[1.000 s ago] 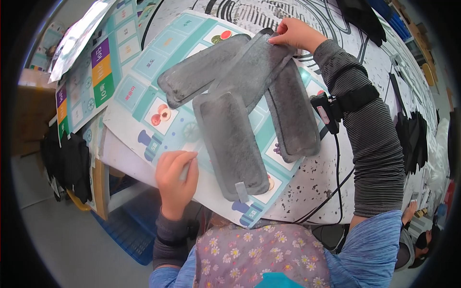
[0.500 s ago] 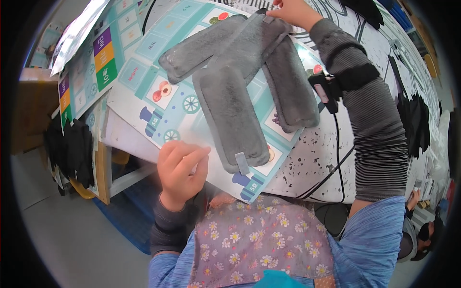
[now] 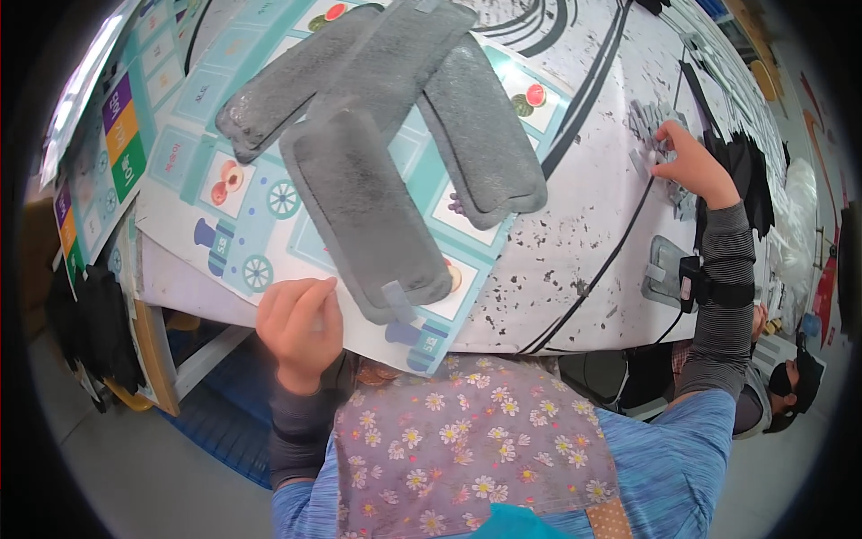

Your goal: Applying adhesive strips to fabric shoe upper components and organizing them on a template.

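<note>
Several grey plush pads (image 3: 368,216), oblong with rounded corners, lie overlapping on a printed sheet (image 3: 171,238) with train and fruit pictures. A pale grey tag (image 3: 397,301) shows at the near end of the front pad. Beside that pad, to its left, is my left hand (image 3: 301,332), its fingers curled and pressed together; what they hold, if anything, is hidden. Far to the right, my right hand (image 3: 700,166) reaches to a heap of small grey tags (image 3: 655,121). Its thumb and forefinger are apart at the heap's edge, with no tag plainly gripped.
A small grey pad (image 3: 664,269) lies by my right forearm. Black cables (image 3: 597,278) cross the paint-flecked white table (image 3: 530,292). Black cloth pieces (image 3: 745,175) hang at the right edge, more (image 3: 94,328) at the left. Another person (image 3: 786,386) is at lower right.
My right hand has left the far end of the pads and swung right to the tag heap. The view has shifted rightward; my left hand stays curled beside the front pad.
</note>
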Demonstrator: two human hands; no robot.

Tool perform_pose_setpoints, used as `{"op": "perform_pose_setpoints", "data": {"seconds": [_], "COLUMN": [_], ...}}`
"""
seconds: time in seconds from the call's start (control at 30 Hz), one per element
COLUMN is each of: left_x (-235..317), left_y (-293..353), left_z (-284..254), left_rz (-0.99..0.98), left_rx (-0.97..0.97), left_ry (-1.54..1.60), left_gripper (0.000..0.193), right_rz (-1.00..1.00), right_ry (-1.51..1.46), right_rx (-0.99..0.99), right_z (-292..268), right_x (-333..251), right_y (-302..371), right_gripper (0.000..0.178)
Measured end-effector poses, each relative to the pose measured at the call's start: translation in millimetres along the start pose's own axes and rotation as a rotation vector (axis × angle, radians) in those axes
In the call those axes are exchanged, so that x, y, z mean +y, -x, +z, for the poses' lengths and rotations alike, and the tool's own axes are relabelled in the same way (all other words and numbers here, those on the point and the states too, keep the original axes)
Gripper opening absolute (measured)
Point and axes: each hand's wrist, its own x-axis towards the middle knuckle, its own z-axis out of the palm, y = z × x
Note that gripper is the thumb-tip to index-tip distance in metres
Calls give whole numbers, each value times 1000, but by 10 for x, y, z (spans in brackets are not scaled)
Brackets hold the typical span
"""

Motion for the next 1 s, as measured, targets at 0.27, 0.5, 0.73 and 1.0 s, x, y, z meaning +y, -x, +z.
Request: {"op": "perform_pose_setpoints", "data": {"seconds": [0.27, 0.5, 0.73, 1.0], "left_x": [78, 240, 559, 784], "left_y": [-1, -121, -480, -862], "left_z": [-64, -188, -256, 40], "left_rz": [-38, 22, 169, 343], "left_rx": [-25, 24, -218, -471], "left_ry": [38, 37, 91, 74], "left_gripper": [17, 26, 21, 22], "right_rz": [-139, -6, -241, -657], "right_ry": [-199, -188, -241, -592], "right_rx": [159, 189, 259, -316], "right_z": [179, 99, -92, 108], "right_x": [83, 189, -153, -1703], "right_y": [-93, -193, -82, 145], "right_gripper": [23, 26, 18, 19]}}
